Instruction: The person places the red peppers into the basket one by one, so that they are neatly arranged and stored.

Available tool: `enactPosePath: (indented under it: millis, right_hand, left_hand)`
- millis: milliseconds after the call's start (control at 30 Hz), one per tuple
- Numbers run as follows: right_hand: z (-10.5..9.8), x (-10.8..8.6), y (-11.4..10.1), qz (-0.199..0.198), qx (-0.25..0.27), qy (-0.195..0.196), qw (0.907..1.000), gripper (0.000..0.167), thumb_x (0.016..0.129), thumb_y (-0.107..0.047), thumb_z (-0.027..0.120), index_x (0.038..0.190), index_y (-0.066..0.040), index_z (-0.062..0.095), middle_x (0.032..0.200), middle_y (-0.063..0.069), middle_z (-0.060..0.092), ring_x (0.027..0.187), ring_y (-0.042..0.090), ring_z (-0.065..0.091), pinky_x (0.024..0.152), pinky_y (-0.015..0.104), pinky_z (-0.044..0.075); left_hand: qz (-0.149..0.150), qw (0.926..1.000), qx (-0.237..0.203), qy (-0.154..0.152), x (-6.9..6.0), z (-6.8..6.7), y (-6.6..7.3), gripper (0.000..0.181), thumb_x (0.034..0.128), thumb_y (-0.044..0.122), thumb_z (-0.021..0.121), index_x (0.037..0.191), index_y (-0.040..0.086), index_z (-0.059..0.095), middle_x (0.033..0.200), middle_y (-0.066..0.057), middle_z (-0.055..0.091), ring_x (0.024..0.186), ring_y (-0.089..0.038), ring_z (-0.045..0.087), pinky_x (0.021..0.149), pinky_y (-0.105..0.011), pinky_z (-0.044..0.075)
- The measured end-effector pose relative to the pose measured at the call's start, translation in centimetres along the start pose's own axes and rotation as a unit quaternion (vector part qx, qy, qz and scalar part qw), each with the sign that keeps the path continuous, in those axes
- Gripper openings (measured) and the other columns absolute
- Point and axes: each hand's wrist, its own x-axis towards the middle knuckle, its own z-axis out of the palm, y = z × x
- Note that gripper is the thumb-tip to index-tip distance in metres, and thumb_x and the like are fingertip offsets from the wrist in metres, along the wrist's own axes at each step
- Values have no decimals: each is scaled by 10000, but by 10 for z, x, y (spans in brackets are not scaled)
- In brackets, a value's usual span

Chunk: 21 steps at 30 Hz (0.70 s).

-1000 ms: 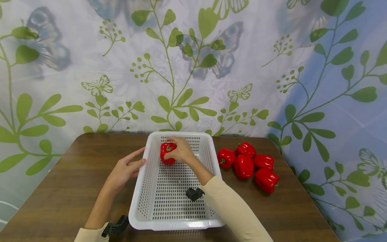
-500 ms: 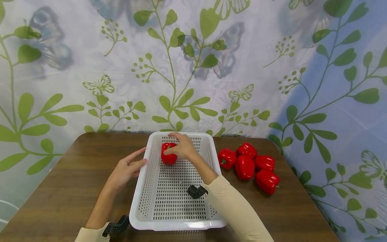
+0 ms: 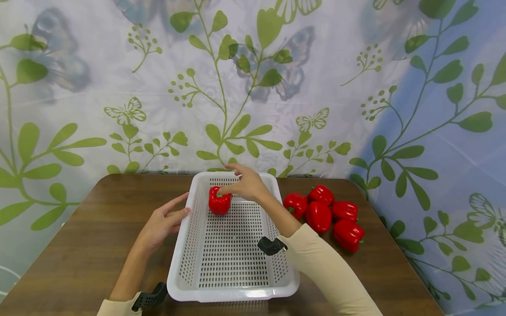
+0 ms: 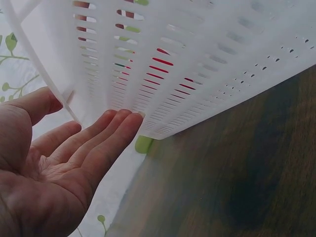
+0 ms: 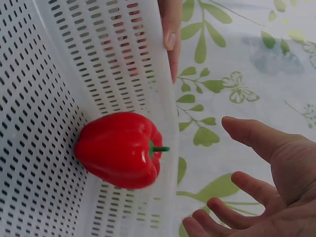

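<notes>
A red bell pepper (image 3: 219, 204) stands in the far left corner of a white perforated plastic basket (image 3: 233, 295), its green stem upward. Just above it is my right hand (image 3: 248, 184), fingers spread. The right wrist view shows a gap between that hand (image 5: 276, 182) and the pepper (image 5: 121, 150). At the basket's left side, my left hand (image 3: 163, 224) rests its thumb near the rim. Its fingers extend along the outside wall in the left wrist view, where the hand (image 4: 64, 168) is palm up and fingertips meet the basket (image 4: 197, 64).
Several more red bell peppers (image 3: 318, 217) lie grouped on the brown wooden table (image 3: 99, 228), right of the basket. A leaf-and-butterfly patterned cloth (image 3: 253, 87) hangs behind the table and along its right side.
My right hand has let go of the bell pepper and risen up and to the right. The pepper stays in the basket's far left corner. My left hand keeps its place.
</notes>
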Motion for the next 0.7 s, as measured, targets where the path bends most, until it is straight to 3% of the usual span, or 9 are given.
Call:
enactPosePath:
  millis: [700]
  right_hand:
    - [-63, -52, 32, 250, -562, 182, 9979, 783, 836, -402, 809, 1523, -263, 460, 1451, 153, 544, 1311, 371, 531, 985, 544, 527]
  left_hand:
    - [56, 10000, 33, -45, 0, -1, -1, 629, 1011, 333, 635, 1576, 227, 380, 1387, -253, 604, 1104, -332, 718, 904, -472, 602]
